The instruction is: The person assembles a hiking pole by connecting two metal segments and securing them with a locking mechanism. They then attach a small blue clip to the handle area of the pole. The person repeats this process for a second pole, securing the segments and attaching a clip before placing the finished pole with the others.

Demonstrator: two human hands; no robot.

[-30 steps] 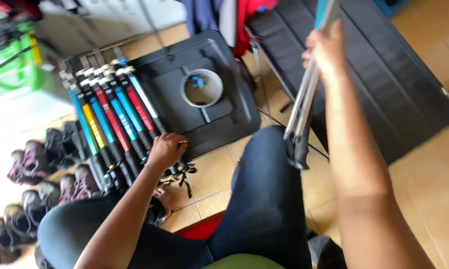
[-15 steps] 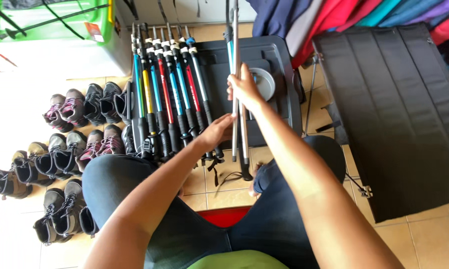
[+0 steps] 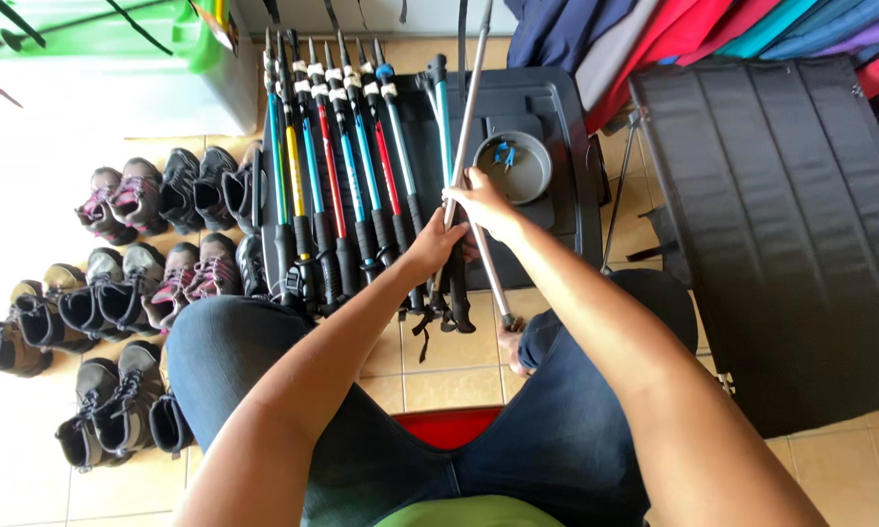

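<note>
Both hands grip silver pole (image 3: 470, 117): right hand (image 3: 485, 203) above, left hand (image 3: 430, 244) just below-left.

poles (image 3: 334, 166): blue, yellow, red, teal | bowl (image 3: 513, 168): grey | bin (image 3: 98, 39): green

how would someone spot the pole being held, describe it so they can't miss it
Start at the dark plastic lid on the tiled floor, where coloured trekking poles lie in a row. At the row's right end, both hands meet on the silver pole: bare metal, uncoloured, and slanting across the others.
</note>
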